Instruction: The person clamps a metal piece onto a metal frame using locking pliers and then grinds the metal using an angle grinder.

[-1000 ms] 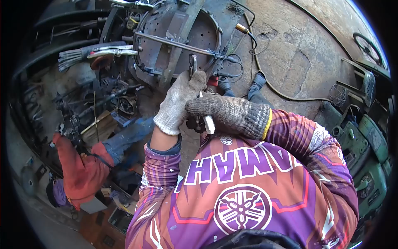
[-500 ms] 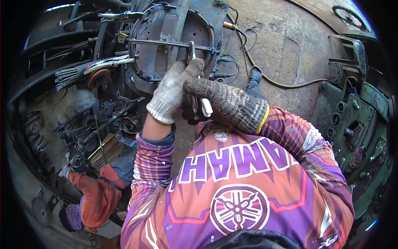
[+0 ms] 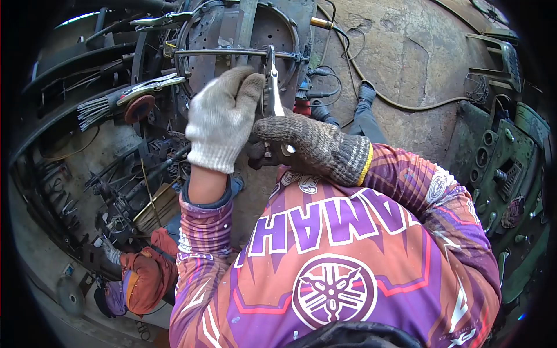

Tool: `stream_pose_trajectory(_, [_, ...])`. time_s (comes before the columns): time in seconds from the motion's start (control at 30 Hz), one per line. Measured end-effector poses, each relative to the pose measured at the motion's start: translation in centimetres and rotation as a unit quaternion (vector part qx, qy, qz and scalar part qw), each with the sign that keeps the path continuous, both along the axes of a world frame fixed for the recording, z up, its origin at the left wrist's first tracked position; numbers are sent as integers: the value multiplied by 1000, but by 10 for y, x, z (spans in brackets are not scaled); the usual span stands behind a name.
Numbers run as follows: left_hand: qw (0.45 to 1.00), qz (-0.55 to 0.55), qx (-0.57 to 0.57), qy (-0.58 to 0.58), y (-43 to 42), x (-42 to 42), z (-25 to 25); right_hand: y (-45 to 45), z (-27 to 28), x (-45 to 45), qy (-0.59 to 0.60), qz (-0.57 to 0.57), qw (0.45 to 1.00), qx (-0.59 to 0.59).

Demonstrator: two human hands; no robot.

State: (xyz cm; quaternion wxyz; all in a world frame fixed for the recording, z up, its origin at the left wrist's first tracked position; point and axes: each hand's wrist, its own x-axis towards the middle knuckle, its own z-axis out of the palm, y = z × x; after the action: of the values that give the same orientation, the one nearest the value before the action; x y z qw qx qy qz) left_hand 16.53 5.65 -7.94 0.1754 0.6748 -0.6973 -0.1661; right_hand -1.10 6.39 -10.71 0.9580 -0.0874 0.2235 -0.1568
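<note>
Locking pliers point(image 3: 274, 87) stand with their jaws at a thin metal rod point(image 3: 232, 52), which lies across a round metal frame point(image 3: 295, 35). My right hand point(image 3: 310, 136), in a grey-brown knit glove, is wrapped around the handles of the pliers. Just left of them is my left hand point(image 3: 220, 119), in a whitish glove with stained fingertips. It is apart from the pliers and holds nothing I can see; its fingers are loosely bent and slightly blurred, and some are hidden beneath the hand. Under the rod, a flat metal bar point(image 3: 246, 26) crosses the frame.
More locking pliers point(image 3: 149, 87) are at the left, beside a bundle of rods point(image 3: 93, 112) and a reddish disc point(image 3: 140, 108). A hose point(image 3: 400, 119) runs over the floor. Another person point(image 3: 145, 278) in orange is at lower left. Green machinery point(image 3: 505, 165) stands at right.
My left hand has come off the pliers and moved left and slightly down. My right hand remains on the handles. The legs of someone beyond the frame show more now.
</note>
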Motion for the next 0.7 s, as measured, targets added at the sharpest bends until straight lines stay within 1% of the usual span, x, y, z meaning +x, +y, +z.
stream_pose_trajectory(0.03, [995,2,-88,-50,-2,-1,7,0,-1,1,46,0,998,-35])
stream_pose_trajectory(0.07, [980,-32,-107,-164,-9,-2,21,-1,-2,2,94,3,993,-68])
stream_pose_trajectory(0.1, [978,-52,-127,-160,-15,3,24,0,-20,7,34,28,996,-76])
stream_pose_trajectory(0.13, [969,-89,-140,-184,-25,5,30,-1,-27,9,-26,54,995,-84])
stream_pose_trajectory(0.17, [958,-126,-152,-209,-36,9,32,0,-27,7,-26,54,995,-84])
stream_pose_trajectory(0.2, [946,-172,-170,-215,-46,18,29,-4,-19,4,-6,61,988,-144])
stream_pose_trajectory(0.27, [958,-185,-112,-188,-61,32,18,-5,-17,5,14,68,977,-204])
stream_pose_trajectory(0.3, [962,-187,-86,-179,-64,35,15,-6,-20,9,14,81,982,-168])
stream_pose_trajectory(0.33, [962,-190,-85,-178,-66,37,14,-5,-23,11,15,92,987,-130])
stream_pose_trajectory(0.37, [964,-182,-68,-181,-67,37,13,-2,-28,12,16,90,988,-128])
stream_pose_trajectory(0.4, [966,-172,-51,-184,-67,38,12,3,-35,12,-14,58,991,-118])
stream_pose_trajectory(0.47, [964,-185,-60,-179,-69,41,9,9,-43,15,-46,27,992,-112])
stream_pose_trajectory(0.53, [962,-198,-72,-175,-71,43,9,13,-44,17,-46,13,997,56])
stream_pose_trajectory(0.67, [965,-199,-68,-154,-71,44,5,12,-38,24,-1,20,1000,22])
stream_pose_trajectory(0.7, [965,-202,-70,-153,-72,45,5,10,-41,26,27,36,998,-48])
